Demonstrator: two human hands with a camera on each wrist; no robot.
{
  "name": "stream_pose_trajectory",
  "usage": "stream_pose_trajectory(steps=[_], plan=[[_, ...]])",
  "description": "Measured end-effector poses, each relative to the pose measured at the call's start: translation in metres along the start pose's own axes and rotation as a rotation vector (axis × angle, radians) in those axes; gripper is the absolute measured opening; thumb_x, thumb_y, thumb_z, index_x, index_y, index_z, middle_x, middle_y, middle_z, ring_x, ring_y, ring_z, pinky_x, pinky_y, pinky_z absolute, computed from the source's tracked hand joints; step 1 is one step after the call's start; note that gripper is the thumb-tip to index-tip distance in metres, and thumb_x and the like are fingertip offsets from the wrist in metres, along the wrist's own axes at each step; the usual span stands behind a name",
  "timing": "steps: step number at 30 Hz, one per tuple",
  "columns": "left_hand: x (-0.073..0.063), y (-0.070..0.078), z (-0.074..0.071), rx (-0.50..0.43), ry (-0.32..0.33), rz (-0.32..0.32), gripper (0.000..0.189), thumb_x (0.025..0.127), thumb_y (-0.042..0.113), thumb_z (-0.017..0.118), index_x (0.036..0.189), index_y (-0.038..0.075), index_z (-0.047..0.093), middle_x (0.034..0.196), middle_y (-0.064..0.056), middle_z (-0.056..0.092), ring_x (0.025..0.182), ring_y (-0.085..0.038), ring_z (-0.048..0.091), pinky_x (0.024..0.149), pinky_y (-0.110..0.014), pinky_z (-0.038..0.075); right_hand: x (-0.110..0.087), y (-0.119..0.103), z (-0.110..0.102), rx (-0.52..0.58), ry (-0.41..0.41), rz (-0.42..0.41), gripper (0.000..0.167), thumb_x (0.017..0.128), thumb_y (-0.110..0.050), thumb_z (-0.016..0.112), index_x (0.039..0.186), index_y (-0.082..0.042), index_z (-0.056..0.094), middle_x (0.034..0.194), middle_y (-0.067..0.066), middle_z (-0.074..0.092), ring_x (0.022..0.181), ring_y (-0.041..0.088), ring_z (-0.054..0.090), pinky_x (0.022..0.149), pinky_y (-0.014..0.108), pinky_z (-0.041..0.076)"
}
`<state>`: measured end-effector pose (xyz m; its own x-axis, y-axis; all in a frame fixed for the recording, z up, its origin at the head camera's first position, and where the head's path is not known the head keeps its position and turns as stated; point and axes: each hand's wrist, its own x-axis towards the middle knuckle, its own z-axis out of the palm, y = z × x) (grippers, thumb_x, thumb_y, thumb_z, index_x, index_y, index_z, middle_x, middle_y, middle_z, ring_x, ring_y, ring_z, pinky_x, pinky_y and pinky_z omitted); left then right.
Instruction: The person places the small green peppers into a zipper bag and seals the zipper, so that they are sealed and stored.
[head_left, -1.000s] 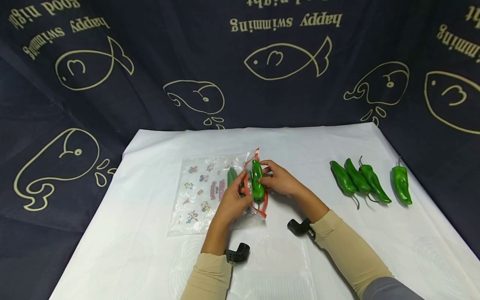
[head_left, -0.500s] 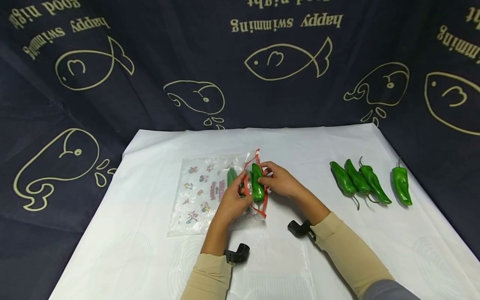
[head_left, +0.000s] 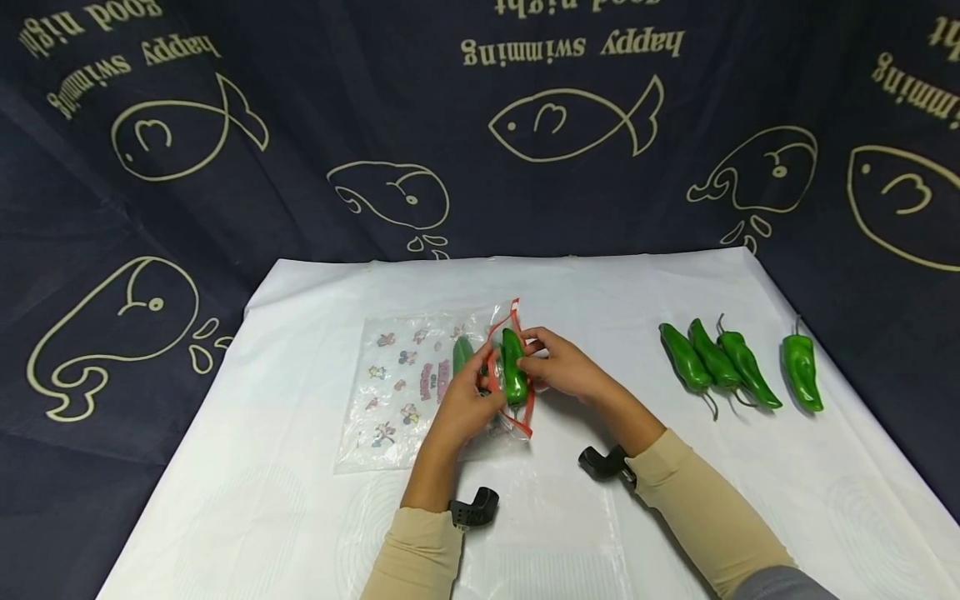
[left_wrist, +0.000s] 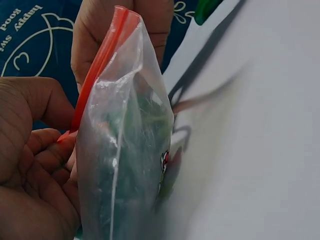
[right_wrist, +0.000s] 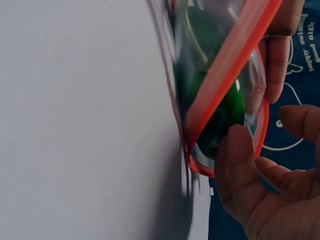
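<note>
A clear zip bag [head_left: 390,367] with cartoon prints and a red-edged mouth lies on its side. My left hand [head_left: 472,408] pinches its red edge [left_wrist: 97,60], seen closely in the left wrist view. A glossy green pepper [head_left: 514,375] sits within the bag's mouth, stem toward me. My right hand [head_left: 562,362] touches this pepper from the right; in the right wrist view its fingers [right_wrist: 240,150] are at the mouth and the thumb stands apart. Another green pepper [head_left: 462,353] shows through the plastic, partly hidden by the left hand.
Several green peppers lie at the right of the white-covered table [head_left: 285,333]: three close together, with one pepper [head_left: 802,371] apart near the right edge. A dark blue curtain [head_left: 420,100] with fish and whale drawings hangs behind the table.
The pepper at the bag's mouth has shifted slightly left and toward me, deeper within the red edges. My right hand has lowered a little with it; the left hand keeps its place.
</note>
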<state>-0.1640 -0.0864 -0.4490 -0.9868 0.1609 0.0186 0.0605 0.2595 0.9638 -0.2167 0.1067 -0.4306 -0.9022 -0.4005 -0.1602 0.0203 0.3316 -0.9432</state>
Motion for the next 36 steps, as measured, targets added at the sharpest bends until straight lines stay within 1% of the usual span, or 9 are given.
stream_pose_trajectory(steps=[9,13,16,20,23,26,30,31,36], plan=[[0.000,0.001,-0.001,-0.003,0.010,0.019,0.083,0.078,0.001,0.069,0.154,0.009,0.037,0.088,-0.006,0.060,0.083,-0.016,0.056,0.070,-0.029,0.048,-0.001,-0.002,0.003,0.068,-0.037,0.014,0.060,0.090,-0.007,0.056,0.147,-0.002,0.039,0.127,0.023,0.049,0.089,0.030,0.066,0.073,0.041,0.057],[0.000,0.002,0.000,-0.018,0.005,0.030,0.083,0.077,-0.001,0.069,0.153,0.011,0.039,0.088,-0.009,0.062,0.081,-0.017,0.056,0.067,-0.028,0.048,0.001,-0.002,0.007,0.096,-0.043,0.017,0.061,0.087,-0.003,0.054,0.146,-0.001,0.040,0.126,0.023,0.049,0.087,0.030,0.065,0.071,0.039,0.057],[0.000,0.002,0.000,-0.020,0.005,0.033,0.083,0.076,-0.004,0.066,0.153,0.010,0.039,0.104,-0.013,0.063,0.082,-0.017,0.054,0.064,-0.025,0.046,0.003,-0.003,0.011,0.119,-0.054,0.023,0.061,0.086,-0.001,0.052,0.146,-0.002,0.040,0.125,0.022,0.049,0.086,0.029,0.064,0.070,0.038,0.057],[0.001,0.003,0.000,-0.019,-0.011,0.026,0.085,0.075,-0.008,0.062,0.154,0.005,0.034,0.121,-0.019,0.059,0.083,-0.019,0.051,0.060,-0.023,0.043,0.004,-0.004,0.014,0.141,-0.069,0.025,0.062,0.085,0.001,0.051,0.146,-0.002,0.039,0.125,0.022,0.048,0.085,0.027,0.064,0.070,0.037,0.056],[0.001,0.004,0.000,-0.031,-0.023,0.025,0.086,0.074,-0.011,0.059,0.154,0.001,0.032,0.125,-0.024,0.057,0.083,-0.021,0.050,0.058,-0.023,0.043,0.003,-0.006,0.016,0.151,-0.071,0.019,0.063,0.083,0.002,0.051,0.146,-0.001,0.039,0.125,0.023,0.048,0.084,0.026,0.064,0.071,0.036,0.055],[0.001,0.005,0.001,-0.021,-0.017,0.021,0.086,0.074,-0.010,0.060,0.154,0.004,0.034,0.120,-0.022,0.059,0.082,-0.020,0.051,0.058,-0.023,0.043,0.002,-0.006,0.017,0.166,-0.081,0.016,0.065,0.083,0.002,0.051,0.146,-0.001,0.039,0.128,0.023,0.048,0.086,0.026,0.064,0.073,0.037,0.055],[0.000,0.004,0.002,0.002,0.001,0.017,0.086,0.073,-0.007,0.061,0.154,0.010,0.038,0.106,-0.015,0.061,0.083,-0.017,0.052,0.059,-0.024,0.044,0.003,-0.006,0.018,0.188,-0.101,0.016,0.067,0.082,0.001,0.051,0.148,-0.002,0.036,0.129,0.023,0.046,0.091,0.025,0.061,0.078,0.039,0.055],[0.000,0.004,0.002,0.004,0.005,0.017,0.086,0.073,-0.006,0.062,0.154,0.011,0.038,0.107,-0.013,0.061,0.083,-0.017,0.053,0.059,-0.025,0.045,0.003,-0.006,0.019,0.191,-0.106,0.014,0.068,0.082,0.000,0.051,0.148,-0.002,0.035,0.130,0.023,0.046,0.091,0.025,0.060,0.079,0.040,0.055],[-0.001,0.003,0.001,-0.001,0.003,0.017,0.086,0.073,-0.004,0.063,0.154,0.011,0.038,0.099,-0.012,0.062,0.083,-0.018,0.054,0.058,-0.026,0.046,0.004,-0.006,0.020,0.198,-0.113,0.010,0.069,0.083,0.000,0.051,0.149,0.001,0.033,0.130,0.024,0.046,0.091,0.025,0.060,0.079,0.041,0.056]])
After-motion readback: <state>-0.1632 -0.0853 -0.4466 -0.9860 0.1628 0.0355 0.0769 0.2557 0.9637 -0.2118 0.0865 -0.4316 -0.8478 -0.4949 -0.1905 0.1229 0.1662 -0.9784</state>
